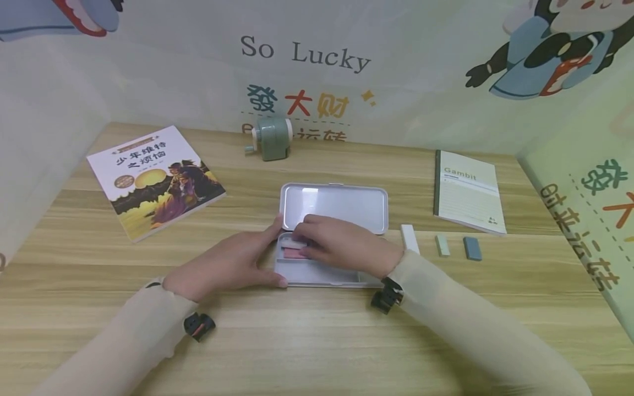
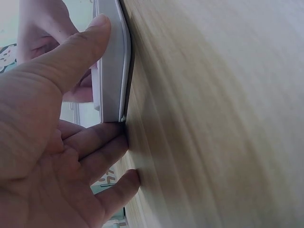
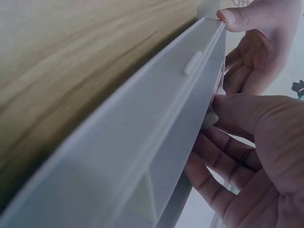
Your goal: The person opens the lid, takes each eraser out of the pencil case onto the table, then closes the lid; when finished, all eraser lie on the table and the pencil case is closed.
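A white pencil case [image 1: 317,273] lies on the wooden table with its lid [image 1: 342,201] folded back. My left hand [image 1: 228,261] holds the case's left end, thumb against the front wall and fingers around the end near the hinge. My right hand [image 1: 337,242] reaches over the case with its fingers down in the rear left compartment. Its curled fingers and thumb pinch a pale eraser [image 1: 291,243]. Just in front of that lies a pink eraser [image 1: 292,253], close to the thumb. The right hand and forearm hide much of the case's right part.
To the right of the case lie a long white block [image 1: 409,238], a pale green eraser [image 1: 442,245] and a blue eraser [image 1: 473,248]. Behind them is a notebook [image 1: 468,190]. A green pencil sharpener [image 1: 273,139] stands at the back, and a book [image 1: 156,184] lies at left.
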Action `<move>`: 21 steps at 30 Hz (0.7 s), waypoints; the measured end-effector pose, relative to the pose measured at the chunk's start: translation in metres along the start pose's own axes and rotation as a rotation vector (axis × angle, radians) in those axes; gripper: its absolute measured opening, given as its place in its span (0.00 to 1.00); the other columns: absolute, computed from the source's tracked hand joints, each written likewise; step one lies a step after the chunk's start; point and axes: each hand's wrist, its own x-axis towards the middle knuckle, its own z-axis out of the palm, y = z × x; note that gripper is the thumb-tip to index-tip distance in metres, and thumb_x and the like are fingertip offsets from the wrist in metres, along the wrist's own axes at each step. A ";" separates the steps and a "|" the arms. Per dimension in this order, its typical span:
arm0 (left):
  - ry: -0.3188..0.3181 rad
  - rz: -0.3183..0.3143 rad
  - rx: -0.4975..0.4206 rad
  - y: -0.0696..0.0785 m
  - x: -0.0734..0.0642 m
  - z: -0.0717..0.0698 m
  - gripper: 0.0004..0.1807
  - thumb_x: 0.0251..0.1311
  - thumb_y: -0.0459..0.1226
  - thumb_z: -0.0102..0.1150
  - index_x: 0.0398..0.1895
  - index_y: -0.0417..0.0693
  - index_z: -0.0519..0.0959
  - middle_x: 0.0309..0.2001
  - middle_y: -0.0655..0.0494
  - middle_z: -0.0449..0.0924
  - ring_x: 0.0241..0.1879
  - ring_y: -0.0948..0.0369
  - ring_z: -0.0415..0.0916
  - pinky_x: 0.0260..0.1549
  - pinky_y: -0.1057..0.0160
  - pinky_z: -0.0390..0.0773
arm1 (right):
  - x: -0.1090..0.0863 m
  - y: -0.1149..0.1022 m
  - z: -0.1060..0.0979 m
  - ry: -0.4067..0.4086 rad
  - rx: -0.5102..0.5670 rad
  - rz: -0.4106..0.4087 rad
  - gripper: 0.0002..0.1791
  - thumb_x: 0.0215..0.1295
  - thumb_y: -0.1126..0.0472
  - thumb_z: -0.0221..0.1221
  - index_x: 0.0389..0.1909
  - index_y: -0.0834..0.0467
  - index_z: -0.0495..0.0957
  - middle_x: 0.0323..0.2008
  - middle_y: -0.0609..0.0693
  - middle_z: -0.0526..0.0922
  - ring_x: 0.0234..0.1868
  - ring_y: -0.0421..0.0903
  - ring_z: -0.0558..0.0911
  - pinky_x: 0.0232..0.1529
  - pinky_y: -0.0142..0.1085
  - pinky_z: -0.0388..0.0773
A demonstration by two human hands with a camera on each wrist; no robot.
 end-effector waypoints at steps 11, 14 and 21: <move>-0.008 -0.010 -0.007 0.002 -0.001 -0.001 0.64 0.58 0.55 0.75 0.85 0.39 0.43 0.76 0.37 0.68 0.74 0.40 0.70 0.75 0.39 0.68 | 0.006 -0.008 -0.003 -0.033 -0.135 -0.021 0.19 0.78 0.55 0.59 0.67 0.47 0.79 0.47 0.47 0.84 0.39 0.40 0.80 0.45 0.36 0.85; -0.010 -0.013 -0.009 0.001 -0.001 -0.001 0.64 0.58 0.55 0.75 0.85 0.39 0.43 0.77 0.37 0.67 0.74 0.40 0.70 0.75 0.40 0.68 | 0.006 -0.009 -0.002 -0.027 -0.174 -0.045 0.19 0.79 0.53 0.58 0.67 0.43 0.78 0.45 0.47 0.83 0.36 0.40 0.79 0.41 0.34 0.85; -0.008 -0.005 0.000 0.000 -0.001 0.000 0.64 0.58 0.55 0.75 0.85 0.38 0.44 0.76 0.35 0.68 0.74 0.40 0.70 0.75 0.40 0.69 | 0.005 -0.010 -0.002 0.001 -0.316 -0.123 0.15 0.81 0.49 0.55 0.64 0.39 0.78 0.40 0.47 0.80 0.30 0.40 0.78 0.31 0.32 0.82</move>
